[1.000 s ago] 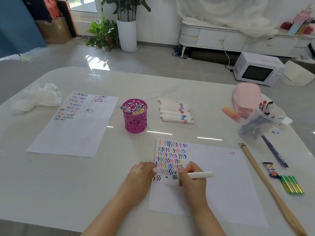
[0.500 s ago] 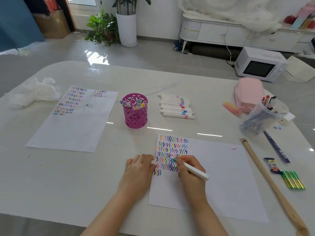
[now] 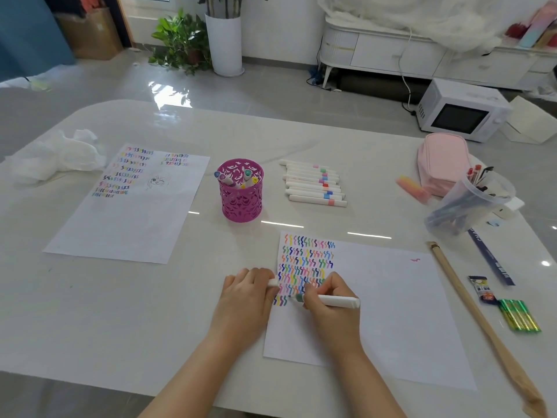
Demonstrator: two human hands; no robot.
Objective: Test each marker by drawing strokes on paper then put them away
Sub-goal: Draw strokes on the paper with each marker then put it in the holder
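My right hand (image 3: 330,316) grips a white marker (image 3: 337,301) with a green band. Its tip touches the bottom row of coloured zigzag strokes on the near sheet of paper (image 3: 391,312). At that sheet's left edge rests my left hand (image 3: 247,300), fingers curled round a small white cap (image 3: 272,283). A purple cut-out pen cup (image 3: 241,203) holds a few markers behind the sheet. Several capped white markers (image 3: 313,187) lie in a row to the right of the cup.
A second sheet with strokes (image 3: 129,224) lies at the left, crumpled tissue (image 3: 54,158) behind it. On the right are a pink pencil case (image 3: 440,159), a clear cup of pens (image 3: 470,203), a ruler (image 3: 489,257), a long wooden stick (image 3: 470,309) and a green packet (image 3: 520,319).
My right hand tilted the marker up over the strokes, then brought it back level with its tip at the bottom row. My left hand stayed at the paper's edge.
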